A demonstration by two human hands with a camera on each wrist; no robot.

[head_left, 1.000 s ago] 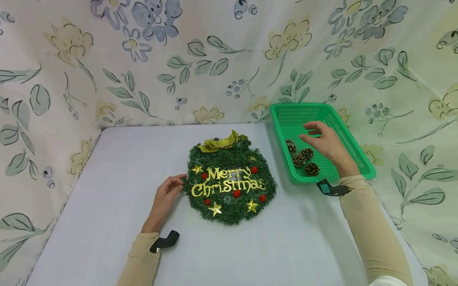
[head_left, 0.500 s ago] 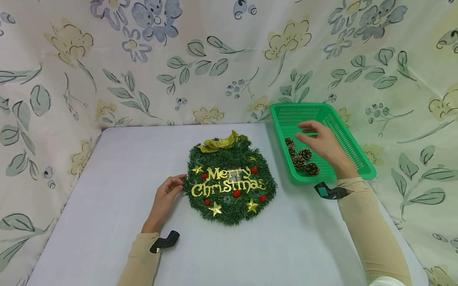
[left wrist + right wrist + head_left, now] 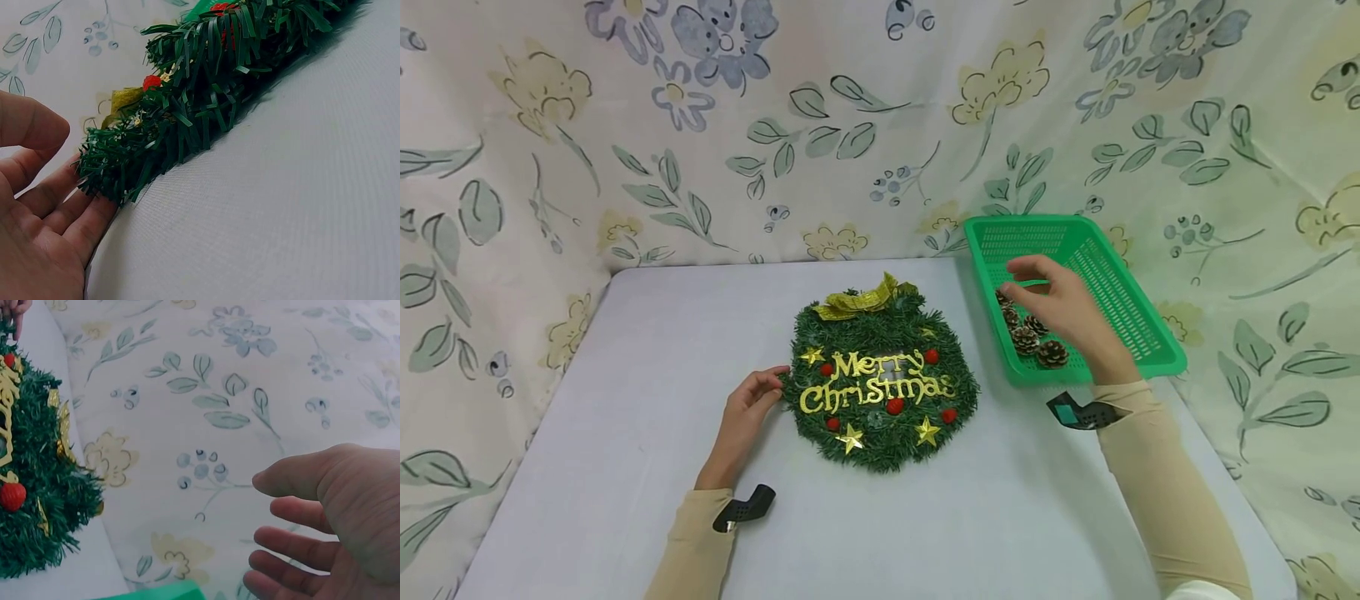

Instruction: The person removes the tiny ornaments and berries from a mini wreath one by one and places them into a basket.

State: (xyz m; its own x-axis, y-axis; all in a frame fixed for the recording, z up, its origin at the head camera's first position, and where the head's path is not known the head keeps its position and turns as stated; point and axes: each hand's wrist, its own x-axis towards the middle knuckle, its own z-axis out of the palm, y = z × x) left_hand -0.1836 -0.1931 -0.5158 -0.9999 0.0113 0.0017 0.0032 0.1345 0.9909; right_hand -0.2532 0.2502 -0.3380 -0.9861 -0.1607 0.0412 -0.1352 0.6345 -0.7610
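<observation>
A green tinsel Christmas wreath (image 3: 880, 454) lies on the table, with gold "Merry Christmas" lettering (image 3: 880, 387), gold stars, red berries and a gold ribbon bow (image 3: 857, 303) at its top. My left hand (image 3: 748, 408) rests beside its left edge. In the left wrist view, loosely extended fingers (image 3: 94, 225) touch the tinsel, thumb apart from it. Over the green plastic basket (image 3: 1018, 237) hovers my right hand (image 3: 1063, 312), fingers spread from the thumb and holding nothing. Several pinecones (image 3: 1052, 354) lie along the basket's left side, partly hidden by that hand.
A white cloth covers the table (image 3: 625, 400). Behind it and along the sides hangs a floral curtain (image 3: 850, 150). The basket stands at the back right, near the table's right edge, with raised walls all round.
My right hand has drifted left over the basket, now partly covering the pinecones. The left hand and the wreath stay in place.
</observation>
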